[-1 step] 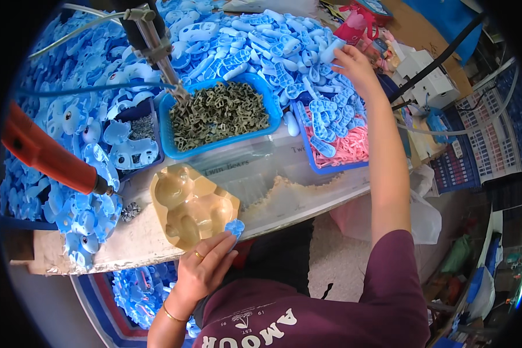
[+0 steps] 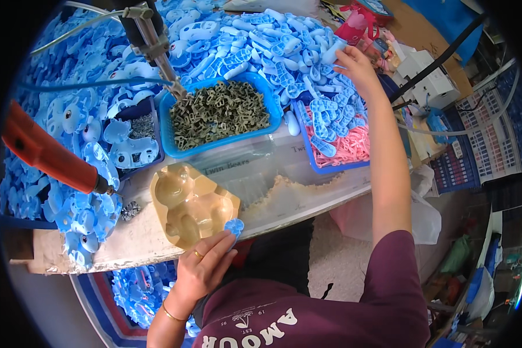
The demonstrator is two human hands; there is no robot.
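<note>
At lower centre the left hand pinches a blue part beside the unfilled tan mould, while at upper right the right hand grips a pale-blue piece, loose blue pieces still heaped alongside.

Saw the small blue piece near seven o'clock only in part, otherwise covered by the left hand. Lost some of the light-blue piece at one o'clock behind the right hand; lost the back end of the orange tool to the view's edge at nine o'clock. Found the grey bits near ten o'clock too small to tell, perhaps metal.
</note>
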